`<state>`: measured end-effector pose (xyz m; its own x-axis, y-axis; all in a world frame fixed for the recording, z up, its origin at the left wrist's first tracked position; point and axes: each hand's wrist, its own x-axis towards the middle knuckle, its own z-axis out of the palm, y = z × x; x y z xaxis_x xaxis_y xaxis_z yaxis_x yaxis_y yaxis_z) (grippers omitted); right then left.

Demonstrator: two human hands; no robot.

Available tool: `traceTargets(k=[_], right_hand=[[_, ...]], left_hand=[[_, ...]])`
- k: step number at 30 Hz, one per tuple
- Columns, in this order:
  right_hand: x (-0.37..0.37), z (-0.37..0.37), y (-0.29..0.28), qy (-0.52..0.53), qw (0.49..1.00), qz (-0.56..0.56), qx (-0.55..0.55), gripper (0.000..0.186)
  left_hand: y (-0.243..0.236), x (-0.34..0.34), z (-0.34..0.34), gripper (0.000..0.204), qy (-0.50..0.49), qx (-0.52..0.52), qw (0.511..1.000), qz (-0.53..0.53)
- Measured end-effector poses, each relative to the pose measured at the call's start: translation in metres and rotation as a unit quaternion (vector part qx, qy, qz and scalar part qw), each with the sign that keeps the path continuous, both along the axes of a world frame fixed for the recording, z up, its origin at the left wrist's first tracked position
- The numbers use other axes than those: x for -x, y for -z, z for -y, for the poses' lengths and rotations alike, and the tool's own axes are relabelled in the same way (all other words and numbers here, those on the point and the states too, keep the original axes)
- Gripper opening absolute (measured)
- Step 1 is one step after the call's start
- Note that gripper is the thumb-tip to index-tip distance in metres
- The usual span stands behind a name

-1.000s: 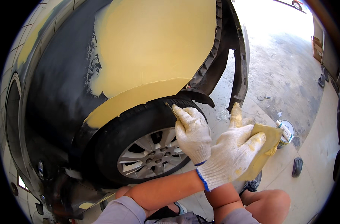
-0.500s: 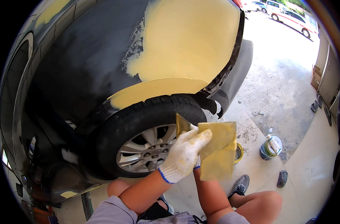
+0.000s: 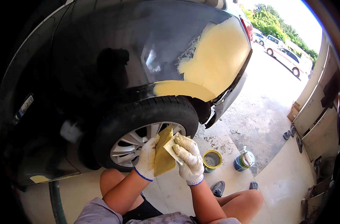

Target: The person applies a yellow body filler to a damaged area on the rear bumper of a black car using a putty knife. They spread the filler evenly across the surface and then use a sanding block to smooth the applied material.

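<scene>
My left hand [image 3: 145, 158], in a white knit glove, is closed on a thin flat plate [image 3: 163, 158] coated with yellow paste. In my right hand [image 3: 189, 158], also gloved and stained with paste, is a pale, thin spreader [image 3: 173, 150], its edge against the plate's face. Both hands are in front of the wheel [image 3: 134, 147] of a black car. Beyond them, smooth yellow filler [image 3: 218, 56] covers part of the rear panel, and a band of filler [image 3: 183, 89] follows the wheel arch.
Right of my hands stand an open can [image 3: 206, 167] with a yellow rim and a second can [image 3: 240, 166] with a white tube on top. A bumper edge [image 3: 229, 99] juts out behind the wheel. Slippers [image 3: 289, 132] and a cardboard box [image 3: 293, 112] lie by the right wall.
My hands have moved left and lower, and the plate has turned more edge-on. My right glove, hidden behind the plate before, now shows with the spreader. My view has tilted up and shifted.
</scene>
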<state>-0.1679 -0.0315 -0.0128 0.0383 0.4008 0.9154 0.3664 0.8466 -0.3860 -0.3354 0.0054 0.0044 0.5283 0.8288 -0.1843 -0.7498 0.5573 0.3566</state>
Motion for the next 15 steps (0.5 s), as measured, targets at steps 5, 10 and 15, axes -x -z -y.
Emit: traceTargets(k=[5, 10, 15], right_hand=[[-0.024, -0.026, 0.007, 0.129, 0.976, 0.007, 0.176, 0.038], [-0.040, -0.070, -0.011, -0.102, 0.796, -0.465, 0.373, 0.033], [-0.036, -0.090, -0.044, -0.092, 0.759, -0.518, 0.383, 0.025]], left_hand=[[-0.007, 0.037, 0.013, 0.045, -0.063, -0.049, 0.997, -0.024], [-0.025, 0.047, 0.019, 0.039, -0.106, 0.000, 0.994, -0.030], [-0.042, 0.054, 0.023, 0.037, -0.142, 0.032, 0.986, -0.081]])
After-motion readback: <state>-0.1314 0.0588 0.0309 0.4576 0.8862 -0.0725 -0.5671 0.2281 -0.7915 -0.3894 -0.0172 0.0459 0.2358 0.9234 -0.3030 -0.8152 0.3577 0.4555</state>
